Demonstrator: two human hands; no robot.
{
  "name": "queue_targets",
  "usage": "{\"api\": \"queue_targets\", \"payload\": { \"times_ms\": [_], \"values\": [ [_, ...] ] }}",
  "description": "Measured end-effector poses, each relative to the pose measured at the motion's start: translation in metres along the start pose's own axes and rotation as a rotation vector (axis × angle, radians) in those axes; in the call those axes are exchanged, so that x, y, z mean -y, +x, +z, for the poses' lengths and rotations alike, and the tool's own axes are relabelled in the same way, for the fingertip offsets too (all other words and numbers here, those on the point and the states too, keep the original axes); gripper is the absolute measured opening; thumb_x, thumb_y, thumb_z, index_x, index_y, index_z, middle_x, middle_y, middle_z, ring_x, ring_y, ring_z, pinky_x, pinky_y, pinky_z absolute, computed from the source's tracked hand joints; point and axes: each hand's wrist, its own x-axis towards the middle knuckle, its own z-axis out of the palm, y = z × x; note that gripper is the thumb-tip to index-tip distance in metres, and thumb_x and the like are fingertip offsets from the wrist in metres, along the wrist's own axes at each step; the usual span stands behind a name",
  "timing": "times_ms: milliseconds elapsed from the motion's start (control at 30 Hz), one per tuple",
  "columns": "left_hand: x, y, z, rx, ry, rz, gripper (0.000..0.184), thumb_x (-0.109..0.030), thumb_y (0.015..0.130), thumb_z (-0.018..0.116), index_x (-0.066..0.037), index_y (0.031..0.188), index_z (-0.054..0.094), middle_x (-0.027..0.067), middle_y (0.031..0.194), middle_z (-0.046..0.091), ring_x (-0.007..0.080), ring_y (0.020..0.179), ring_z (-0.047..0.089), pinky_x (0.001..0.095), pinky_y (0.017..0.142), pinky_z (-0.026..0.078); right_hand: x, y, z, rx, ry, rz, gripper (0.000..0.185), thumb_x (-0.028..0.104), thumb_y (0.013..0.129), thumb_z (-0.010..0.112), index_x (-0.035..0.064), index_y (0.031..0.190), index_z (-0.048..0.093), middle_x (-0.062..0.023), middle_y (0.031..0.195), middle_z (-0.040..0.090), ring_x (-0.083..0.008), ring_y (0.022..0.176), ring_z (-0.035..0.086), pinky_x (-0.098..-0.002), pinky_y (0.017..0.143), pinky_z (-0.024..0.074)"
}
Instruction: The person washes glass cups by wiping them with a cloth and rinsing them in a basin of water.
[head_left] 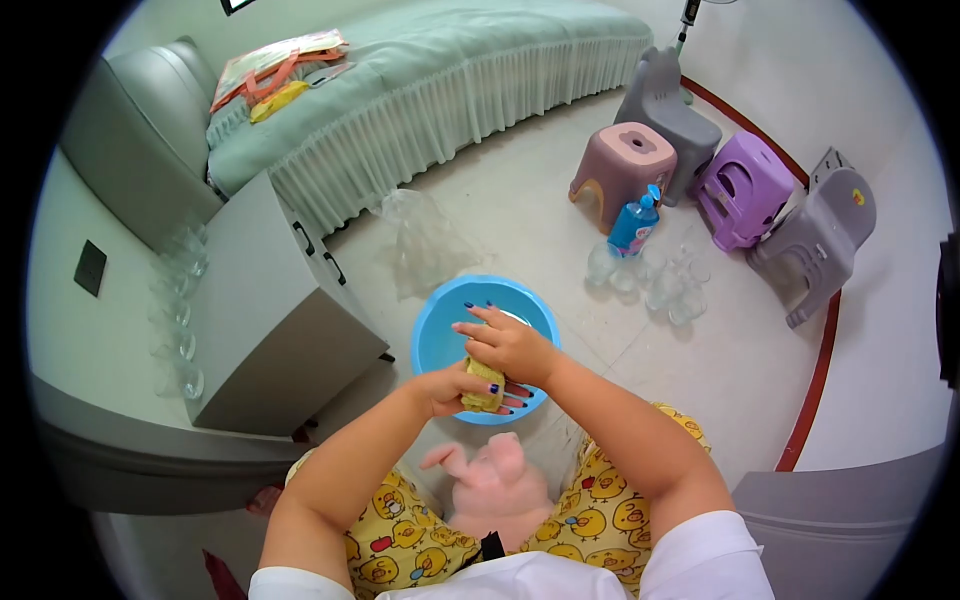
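Observation:
My left hand [452, 388] is closed around a folded yellow cloth [484, 386], its thumb on top and its dark-nailed fingers reaching out beneath. Just above, my right hand [508, 346] lies across the cloth's upper end with its fingers stretched out and apart. Whether it presses on the cloth or anything is inside the cloth, I cannot make out. Both hands are over a round blue basin [430, 345] on the floor; they hide much of its inside.
Clear glasses [665, 285] and a blue pump bottle [634, 226] stand right of the basin, near a pink-topped stool [624, 150]. A clear plastic bag [418, 240] lies behind it. A grey cabinet [275, 320] is at left, more glasses [178, 345] beside it. A pink plush toy [500, 485] sits between my knees.

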Motion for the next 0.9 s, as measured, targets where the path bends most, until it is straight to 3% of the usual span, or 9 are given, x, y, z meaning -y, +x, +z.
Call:
{"api": "queue_targets", "payload": {
  "times_ms": [33, 167, 267, 333, 367, 433, 633, 767, 900],
  "values": [
    [0.001, -0.001, 0.002, -0.117, -0.048, -0.055, 0.052, -0.009, 0.068, 0.063, -0.001, 0.115, 0.043, 0.0166, 0.109, 0.052, 0.0272, 0.099, 0.053, 0.0377, 0.083, 0.046, -0.001, -0.003, 0.002, 0.022, 0.014, -0.007, 0.015, 0.010, 0.066, 0.058, 0.0074, 0.079, 0.054, -0.0051, 0.105, 0.056, -0.0241, 0.087, 0.056, -0.0301, 0.069, 0.0494],
    [0.011, 0.007, -0.012, -0.253, 0.065, -0.106, 0.043, -0.007, 0.068, 0.062, -0.004, 0.108, 0.048, 0.0118, 0.096, 0.056, 0.0219, 0.083, 0.057, 0.0330, 0.071, 0.048, 0.003, -0.010, 0.005, 0.136, 0.036, 0.081, 0.011, 0.012, 0.067, 0.057, 0.0090, 0.077, 0.054, -0.0066, 0.102, 0.057, -0.0247, 0.078, 0.057, -0.0315, 0.060, 0.0510],
    [0.011, 0.019, -0.023, -0.457, 0.463, -0.012, 0.038, -0.010, 0.066, 0.066, -0.004, 0.100, 0.050, 0.0080, 0.090, 0.058, 0.0181, 0.073, 0.056, 0.0313, 0.061, 0.047, 0.007, -0.014, 0.011, 0.380, -0.100, 0.244, 0.010, 0.011, 0.067, 0.057, 0.0095, 0.076, 0.054, -0.0112, 0.094, 0.059, -0.0264, 0.069, 0.058, -0.0315, 0.054, 0.0498],
    [0.002, 0.022, -0.021, -0.615, 1.018, -0.259, 0.032, -0.018, 0.065, 0.068, -0.005, 0.091, 0.055, 0.0109, 0.078, 0.061, 0.0207, 0.069, 0.059, 0.0327, 0.058, 0.046, 0.009, -0.018, 0.020, 0.390, -0.086, 0.304, 0.008, 0.009, 0.066, 0.056, 0.0090, 0.074, 0.055, -0.0126, 0.087, 0.060, -0.0273, 0.066, 0.059, -0.0321, 0.053, 0.0493],
    [0.002, 0.022, -0.017, -0.614, 1.016, -0.260, 0.032, -0.018, 0.065, 0.068, -0.005, 0.091, 0.055, 0.0109, 0.078, 0.061, 0.0207, 0.069, 0.059, 0.0327, 0.058, 0.046, 0.010, -0.019, 0.024, 0.400, -0.069, 0.362, 0.007, 0.008, 0.066, 0.056, 0.0085, 0.073, 0.055, -0.0139, 0.080, 0.061, -0.0282, 0.063, 0.059, -0.0327, 0.052, 0.0487],
    [0.002, 0.022, -0.010, -0.791, 1.566, -0.171, 0.025, -0.022, 0.066, 0.063, -0.005, 0.085, 0.058, 0.0143, 0.071, 0.061, 0.0259, 0.067, 0.059, 0.0356, 0.058, 0.046, 0.014, -0.013, 0.028, 0.471, -0.069, 0.468, 0.006, 0.008, 0.066, 0.055, 0.0082, 0.072, 0.057, -0.0137, 0.077, 0.061, -0.0283, 0.064, 0.060, -0.0336, 0.052, 0.0488],
    [0.014, 0.039, -0.047, -0.948, 1.864, 0.165, 0.016, -0.016, 0.066, 0.057, -0.007, 0.080, 0.057, 0.0115, 0.074, 0.061, 0.0290, 0.067, 0.059, 0.0379, 0.058, 0.047, 0.005, 0.001, 0.034, 0.662, -0.080, 0.804, 0.010, 0.009, 0.064, 0.056, 0.0074, 0.070, 0.063, -0.0130, 0.073, 0.063, -0.0272, 0.068, 0.062, -0.0361, 0.056, 0.0493],
    [0.015, 0.041, -0.056, -0.868, 1.939, 0.238, 0.012, -0.015, 0.066, 0.057, -0.008, 0.076, 0.055, 0.0105, 0.070, 0.061, 0.0293, 0.066, 0.059, 0.0379, 0.056, 0.046, 0.002, 0.002, 0.038, 0.731, 0.076, 1.014, 0.014, 0.010, 0.063, 0.056, 0.0063, 0.074, 0.065, -0.0136, 0.077, 0.063, -0.0284, 0.073, 0.062, -0.0362, 0.062, 0.0496],
    [0.018, 0.038, -0.046, -0.817, 1.986, 0.208, 0.010, -0.014, 0.066, 0.057, -0.008, 0.074, 0.054, 0.0104, 0.066, 0.059, 0.0293, 0.062, 0.059, 0.0377, 0.052, 0.046, -0.008, -0.002, 0.035, 0.875, 0.186, 1.004, 0.019, 0.011, 0.061, 0.055, 0.0045, 0.076, 0.064, -0.0146, 0.080, 0.063, -0.0299, 0.075, 0.061, -0.0367, 0.064, 0.0492]
  ]
}}
